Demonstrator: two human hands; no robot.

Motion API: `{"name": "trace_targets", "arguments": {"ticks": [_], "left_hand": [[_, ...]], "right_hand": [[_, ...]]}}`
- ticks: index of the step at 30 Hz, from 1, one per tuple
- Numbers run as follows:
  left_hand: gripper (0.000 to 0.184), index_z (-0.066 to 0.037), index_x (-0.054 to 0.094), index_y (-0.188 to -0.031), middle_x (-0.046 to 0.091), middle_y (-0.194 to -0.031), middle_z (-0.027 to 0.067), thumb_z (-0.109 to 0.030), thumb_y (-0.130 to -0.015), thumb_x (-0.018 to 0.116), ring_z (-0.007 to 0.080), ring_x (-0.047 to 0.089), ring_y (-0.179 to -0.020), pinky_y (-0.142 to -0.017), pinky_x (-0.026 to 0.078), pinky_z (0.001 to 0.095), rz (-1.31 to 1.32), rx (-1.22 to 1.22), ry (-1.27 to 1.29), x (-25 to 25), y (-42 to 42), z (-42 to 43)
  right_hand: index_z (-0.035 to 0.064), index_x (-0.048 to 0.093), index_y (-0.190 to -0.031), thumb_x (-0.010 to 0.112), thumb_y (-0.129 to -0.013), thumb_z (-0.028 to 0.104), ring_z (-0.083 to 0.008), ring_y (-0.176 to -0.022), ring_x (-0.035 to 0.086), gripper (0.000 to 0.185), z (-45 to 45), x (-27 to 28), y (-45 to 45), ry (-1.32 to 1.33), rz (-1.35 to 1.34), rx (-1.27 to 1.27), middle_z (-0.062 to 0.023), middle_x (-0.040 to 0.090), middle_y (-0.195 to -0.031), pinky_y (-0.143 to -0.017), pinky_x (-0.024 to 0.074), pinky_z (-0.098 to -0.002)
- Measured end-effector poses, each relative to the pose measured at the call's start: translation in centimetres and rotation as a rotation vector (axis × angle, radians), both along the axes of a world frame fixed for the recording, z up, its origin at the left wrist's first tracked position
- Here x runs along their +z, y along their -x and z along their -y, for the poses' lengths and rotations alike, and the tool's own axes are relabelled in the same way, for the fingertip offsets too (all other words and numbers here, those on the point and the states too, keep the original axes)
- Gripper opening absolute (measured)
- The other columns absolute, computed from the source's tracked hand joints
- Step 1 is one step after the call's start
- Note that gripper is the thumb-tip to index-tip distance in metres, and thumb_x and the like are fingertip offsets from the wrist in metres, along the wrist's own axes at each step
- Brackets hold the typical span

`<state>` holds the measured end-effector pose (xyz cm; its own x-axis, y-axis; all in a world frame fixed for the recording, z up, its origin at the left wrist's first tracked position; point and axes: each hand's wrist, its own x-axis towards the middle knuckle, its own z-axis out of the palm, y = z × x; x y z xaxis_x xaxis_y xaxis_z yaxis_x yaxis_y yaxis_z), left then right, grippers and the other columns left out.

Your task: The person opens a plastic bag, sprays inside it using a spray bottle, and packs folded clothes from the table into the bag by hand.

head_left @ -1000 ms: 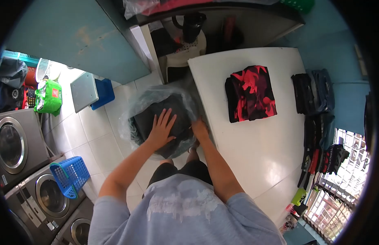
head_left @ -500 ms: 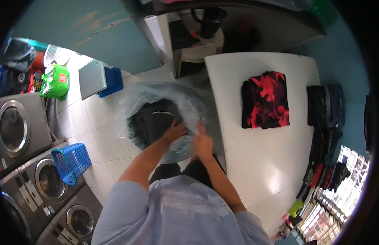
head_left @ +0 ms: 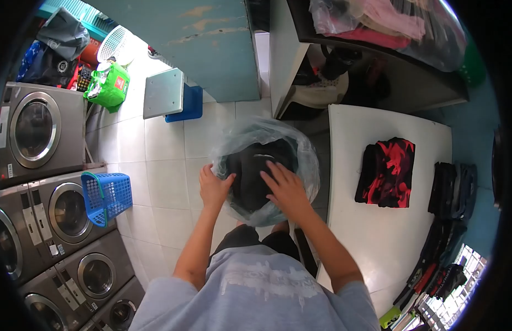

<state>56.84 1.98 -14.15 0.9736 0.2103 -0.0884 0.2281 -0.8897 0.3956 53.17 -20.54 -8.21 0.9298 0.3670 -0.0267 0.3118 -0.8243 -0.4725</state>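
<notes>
A clear plastic bag stands open-mouthed on the floor in front of my legs. Inside it lies dark folded clothing. At the bag's left rim, my left hand grips the plastic, thumb on the inner side and fingers outside. My right hand rests over the dark clothing with its fingers spread. On the white table to the right sits a folded red and black garment, apart from both hands.
Grey front-loading machines line the left side, with a blue basket on them. A grey-topped stand and a green bag are farther back. Folded dark clothes lie along the table's right edge. A shelf holds plastic-wrapped clothing.
My left hand has gone from the clothing to the bag's left rim. My right hand has left the right rim and now lies on the clothing. The view has shifted.
</notes>
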Motion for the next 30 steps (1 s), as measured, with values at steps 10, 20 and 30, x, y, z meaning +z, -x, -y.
{"name": "trace_targets", "arguments": {"ticks": [10, 20, 30], "left_hand": [[0.024, -0.001, 0.057, -0.085, 0.061, -0.079, 0.0182, -0.024, -0.081, 0.056, 0.0374, 0.059, -0.076, -0.067, 0.047, 0.0453, -0.325, -0.302, -0.043, -0.4, -0.8, 0.2], [0.028, 0.000, 0.058, -0.097, 0.061, -0.091, 0.0201, -0.022, -0.080, 0.056, 0.0393, 0.058, -0.081, -0.069, 0.045, 0.0464, -0.203, -0.223, 0.009, 0.6, 2.6, -2.3], [0.032, -0.002, 0.057, -0.105, 0.058, -0.105, 0.0150, -0.023, -0.081, 0.058, 0.0337, 0.055, -0.095, -0.078, 0.045, 0.0407, -0.304, -0.144, -0.035, 1.9, 0.1, -6.1]], "right_hand": [[0.0163, 0.027, -0.139, 0.081, -0.054, 0.033, -0.0311, -0.134, 0.020, 0.101, -4.5, -6.7, -3.4, 0.274, -0.194, 0.458, -0.0100, 0.018, -0.146, -0.102, 0.0219, -0.0614], [0.0179, 0.024, -0.141, 0.056, -0.081, 0.031, -0.0308, -0.137, 0.010, 0.069, -12.5, -18.9, 0.1, 0.669, -0.200, 0.256, -0.0061, 0.012, -0.149, -0.101, 0.0115, -0.0663], [0.0174, 0.041, -0.127, 0.058, -0.076, 0.014, -0.0282, -0.121, 0.039, 0.053, -7.9, -10.7, -1.1, 0.001, -0.441, 0.032, -0.0107, 0.042, -0.128, -0.094, 0.0340, -0.0535]]}}
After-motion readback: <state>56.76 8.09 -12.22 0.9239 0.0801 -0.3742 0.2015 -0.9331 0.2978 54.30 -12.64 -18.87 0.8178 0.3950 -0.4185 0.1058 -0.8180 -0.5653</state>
